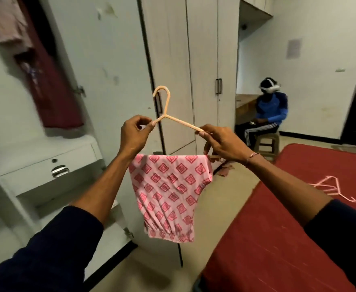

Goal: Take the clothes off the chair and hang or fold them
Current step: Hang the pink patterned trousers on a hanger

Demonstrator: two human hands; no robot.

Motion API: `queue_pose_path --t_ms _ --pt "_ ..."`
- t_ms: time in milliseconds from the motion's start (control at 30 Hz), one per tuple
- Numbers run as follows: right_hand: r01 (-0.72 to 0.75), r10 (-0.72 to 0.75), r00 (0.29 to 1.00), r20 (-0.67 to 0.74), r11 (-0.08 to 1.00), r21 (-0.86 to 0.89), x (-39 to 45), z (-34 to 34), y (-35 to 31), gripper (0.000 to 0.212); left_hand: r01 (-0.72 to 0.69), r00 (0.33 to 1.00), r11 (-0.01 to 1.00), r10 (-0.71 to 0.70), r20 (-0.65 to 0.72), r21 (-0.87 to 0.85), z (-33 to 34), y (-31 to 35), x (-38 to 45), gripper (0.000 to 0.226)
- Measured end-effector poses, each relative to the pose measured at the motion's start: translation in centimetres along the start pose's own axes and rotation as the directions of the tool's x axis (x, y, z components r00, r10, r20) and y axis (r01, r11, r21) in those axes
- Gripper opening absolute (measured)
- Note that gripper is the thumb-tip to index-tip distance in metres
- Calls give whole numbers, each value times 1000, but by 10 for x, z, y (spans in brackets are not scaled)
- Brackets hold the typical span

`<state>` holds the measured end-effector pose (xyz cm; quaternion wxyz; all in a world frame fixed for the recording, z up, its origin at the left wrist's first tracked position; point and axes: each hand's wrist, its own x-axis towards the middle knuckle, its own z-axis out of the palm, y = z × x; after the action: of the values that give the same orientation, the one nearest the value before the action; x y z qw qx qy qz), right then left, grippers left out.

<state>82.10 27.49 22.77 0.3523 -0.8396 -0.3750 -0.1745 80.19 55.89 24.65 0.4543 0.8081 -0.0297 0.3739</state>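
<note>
Now holding a hanger (166, 114) up in the air with both hands. Left hand (133, 134) pinching the left arm of the hanger near the neck. Right hand (222, 142) curled round the right arm, close to its end. Pink cloth (168, 192) folded over the bottom bar, hanging down between the two arms, above the floor. Looks a bit lopsided, with more cloth low on the right side.

Best to keep the hanger level, so the cloth cannot slide off one end. Good to tug the cloth to the middle of the bar and smooth the folds. Then turn the hook (162, 95) toward the open cupboard (84, 60) on the left, where dark red clothes (52, 81) hang already. Safer to move slowly and keep one hand on the hanger until the hook sits well.

Also a red bed (267, 239) on the right with a pink hanger (328, 188) lying on it, ready for later. Far back, a person (267, 114) sitting on a stool (266, 142).
</note>
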Motion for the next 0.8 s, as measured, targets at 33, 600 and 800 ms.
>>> queue_pose_path --t_ms 33,600,800 --pt "25 -25 1000 -13 1000 3 13 7 -13 28 -3 999 999 5 -54 37 -20 -8 4 14" --pt "296 -311 936 -165 949 -111 226 112 -174 37 38 985 716 90 -146 697 -221 -64 92 39" --pt "331 -370 916 -157 916 -224 307 144 -216 32 66 980 640 102 -170 766 -267 -94 144 36"
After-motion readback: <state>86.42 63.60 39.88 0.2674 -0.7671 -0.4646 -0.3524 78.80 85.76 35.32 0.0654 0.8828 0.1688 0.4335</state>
